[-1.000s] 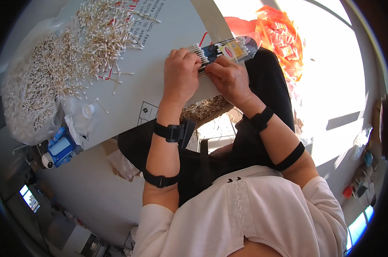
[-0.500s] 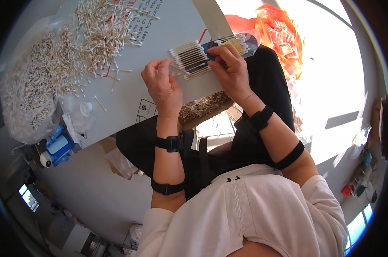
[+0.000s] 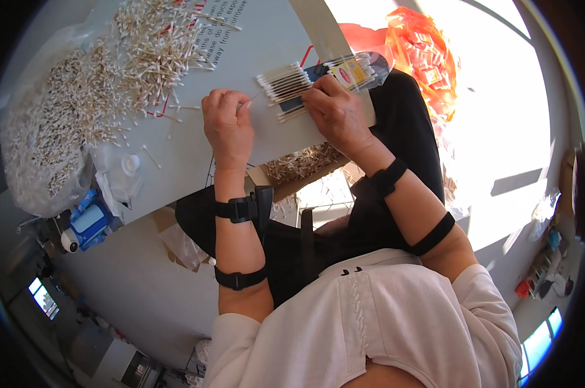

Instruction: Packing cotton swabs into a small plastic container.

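Note:
My left hand (image 3: 229, 129) is closed in a pinch above the table, just left of a row of cotton swabs (image 3: 283, 83). A thin cotton swab stick (image 3: 257, 96) shows at its fingertips. The swabs in the row lie side by side across a dark blue strip (image 3: 291, 104). Over the right end of this row, my right hand (image 3: 339, 115) has its fingers curled and pressed together; what they hold, if anything, is hidden. Beyond its knuckles lies a clear packet of swabs with a yellow label (image 3: 353, 72).
Loose swabs (image 3: 153, 48) are heaped at the far left, beside a clear bag full of them (image 3: 66, 123). A white cap (image 3: 130, 164) and a blue pack (image 3: 91, 218) sit near the left edge. Below the table is a box of swabs (image 3: 305, 161); an orange-red bag (image 3: 425, 61) stands at right.
My left hand has moved left, away from the swab row, and its fingers have drawn together. My right hand has come slightly down and left, uncovering the yellow label.

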